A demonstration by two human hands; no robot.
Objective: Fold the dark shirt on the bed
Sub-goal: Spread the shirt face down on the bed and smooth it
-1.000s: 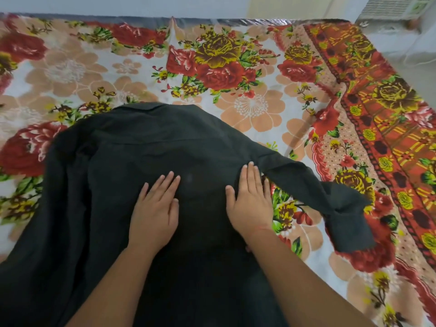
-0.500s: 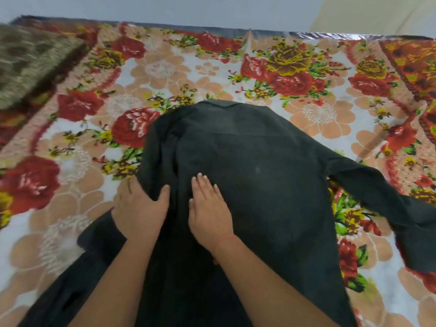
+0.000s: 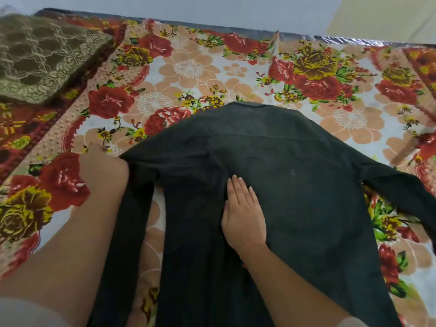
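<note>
The dark shirt (image 3: 295, 185) lies back-up on the floral bed sheet (image 3: 188, 67), collar toward the far side. Its left sleeve (image 3: 127, 232) runs down toward me, and its right sleeve (image 3: 401, 185) stretches off to the right. My right hand (image 3: 244, 213) presses flat on the middle of the shirt's back, fingers straight. My left hand (image 3: 103, 168) is blurred at the shirt's left shoulder and grips the cloth edge there. Its fingertips are hidden.
A brown patterned blanket (image 3: 35, 55) lies folded at the far left corner of the bed. A pale wall (image 3: 212, 8) runs along the bed's far edge. Floral sheet shows beyond the collar and on both sides of the shirt.
My left hand has moved out to the left and drawn the shirt's left shoulder and sleeve away from the body. The right hand stays flat on the shirt's back.
</note>
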